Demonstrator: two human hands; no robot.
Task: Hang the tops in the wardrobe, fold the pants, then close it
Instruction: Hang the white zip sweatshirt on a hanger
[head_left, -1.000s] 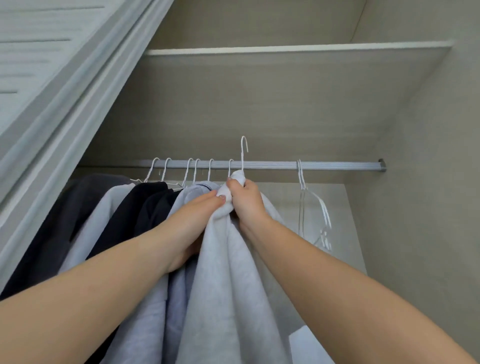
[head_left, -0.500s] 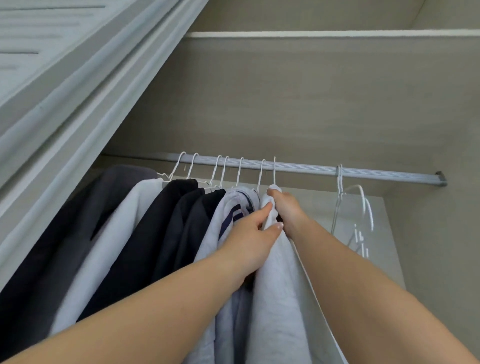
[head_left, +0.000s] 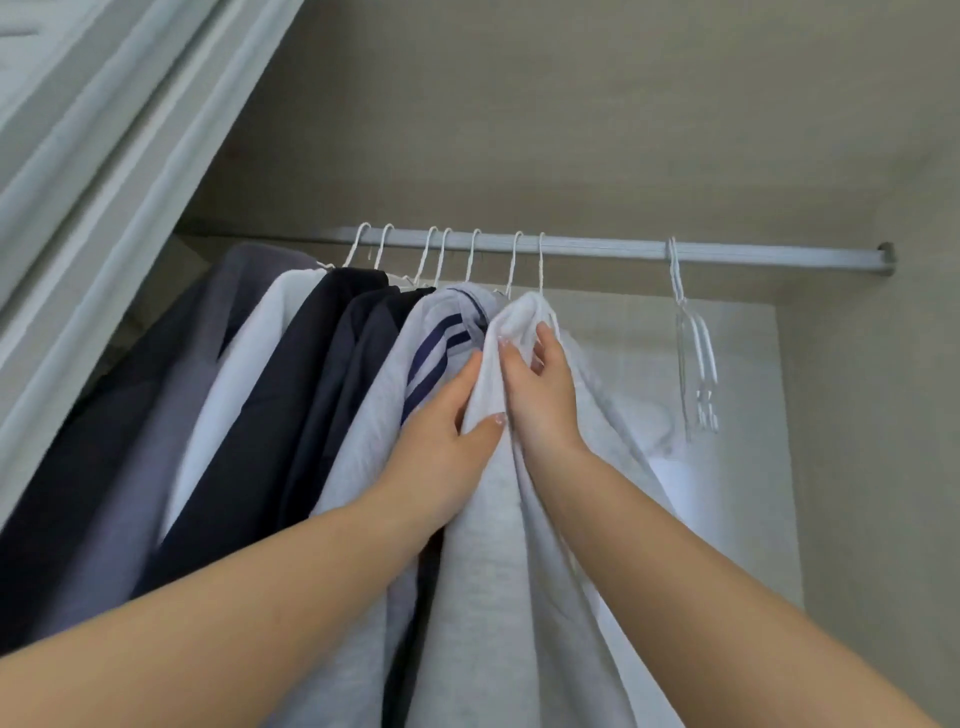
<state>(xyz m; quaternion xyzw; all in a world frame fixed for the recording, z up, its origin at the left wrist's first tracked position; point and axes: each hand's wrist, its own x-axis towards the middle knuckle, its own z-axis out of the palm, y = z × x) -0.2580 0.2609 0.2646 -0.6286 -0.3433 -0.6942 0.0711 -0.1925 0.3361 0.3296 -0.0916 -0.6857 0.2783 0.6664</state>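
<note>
As two hands (head_left: 498, 410) grip — seven hooks (head_left: 540, 260), one rail (head_left: 753, 254)

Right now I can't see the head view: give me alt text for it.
Both hands, left hand and right hand, pinch the shoulder of a light grey top hanging on the wardrobe rail. Left of it hang six more tops; to the right, empty hangers.

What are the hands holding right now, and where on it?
Both hands, left and right, grip the light grey top near its shoulder, just below its hanger hook on the rail.
</note>
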